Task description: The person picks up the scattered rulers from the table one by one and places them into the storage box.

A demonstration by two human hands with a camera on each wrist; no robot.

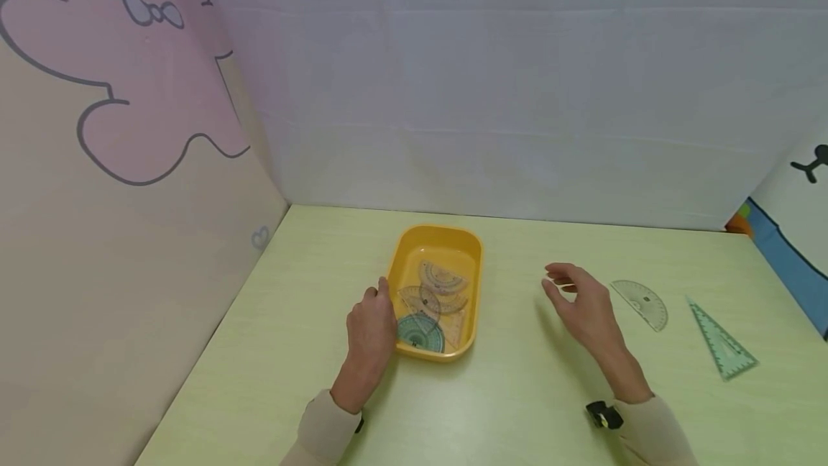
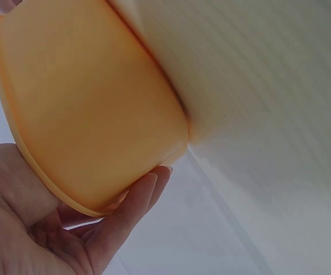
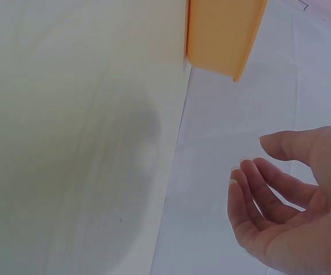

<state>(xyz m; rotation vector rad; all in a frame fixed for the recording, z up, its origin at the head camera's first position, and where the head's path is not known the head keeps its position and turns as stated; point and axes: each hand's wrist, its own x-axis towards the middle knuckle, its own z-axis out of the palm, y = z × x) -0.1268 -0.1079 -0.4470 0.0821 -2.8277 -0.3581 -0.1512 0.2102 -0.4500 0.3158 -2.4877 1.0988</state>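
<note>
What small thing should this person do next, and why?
Probably move the right hand to the clear protractor and pick it up. That hand holds nothing, and the protractor lies closer to it than the green triangle. Meanwhile the left hand grips the yellow tray, which already contains other protractors, so this one seems to belong there.

Between the hands, the tray (image 1: pixel 446 238) sits on the worktop (image 1: pixel 511 408), touching the left hand (image 1: pixel 371 322) and apart from the right hand (image 1: pixel 589 311); overlapping protractors (image 1: pixel 420 336) lie in it; right of the right hand lies a loose protractor (image 1: pixel 642 303), then a set square (image 1: pixel 714 341) farther right; a backdrop (image 1: pixel 504 106) stands beyond both hands.
</note>
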